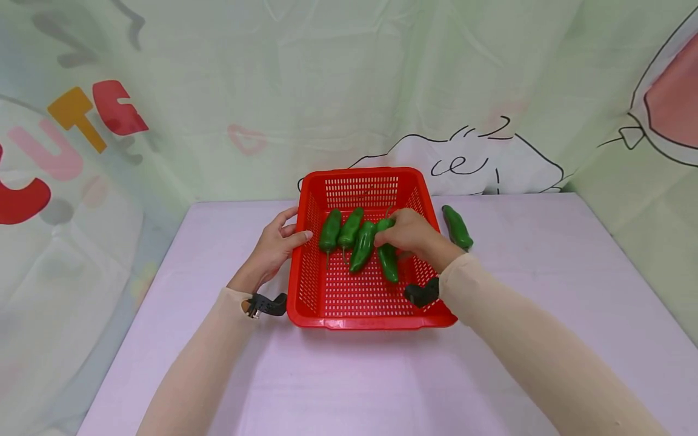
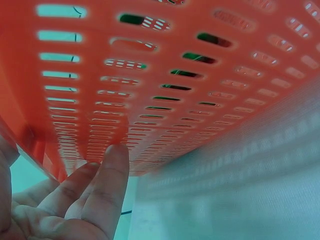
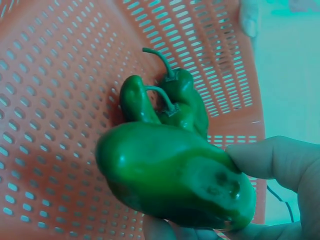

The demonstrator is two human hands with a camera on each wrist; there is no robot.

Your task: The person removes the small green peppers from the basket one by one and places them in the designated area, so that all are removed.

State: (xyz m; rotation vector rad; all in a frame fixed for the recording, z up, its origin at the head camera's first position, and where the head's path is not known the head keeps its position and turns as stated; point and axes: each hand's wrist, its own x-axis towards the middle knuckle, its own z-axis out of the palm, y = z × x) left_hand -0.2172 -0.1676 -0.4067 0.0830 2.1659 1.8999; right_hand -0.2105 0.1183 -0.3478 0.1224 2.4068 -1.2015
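A red perforated plastic basket (image 1: pixel 376 323) stands on the table. My left hand (image 1: pixel 271 247) grips its left side, thumb over the rim and fingers against the outer wall (image 2: pixel 165 107). Inside the basket, my right hand (image 1: pixel 412 232) holds a green pepper (image 1: pixel 388 264) between thumb and fingers; the right wrist view shows this pepper (image 3: pixel 170 172) large and glossy, above the others. To its left lie three more green peppers, one slanted (image 1: pixel 362 248), one in the middle (image 1: pixel 351 227) and one nearest the left wall (image 1: pixel 330 231). The held pepper's upper part is partly covered by my fingers.
Another green pepper (image 1: pixel 457 226) lies on the table outside the basket, just beyond its right wall. The pale table (image 1: pixel 349 381) ends at the back against a printed cloth (image 1: pixel 327 91). Each wrist wears a black strap.
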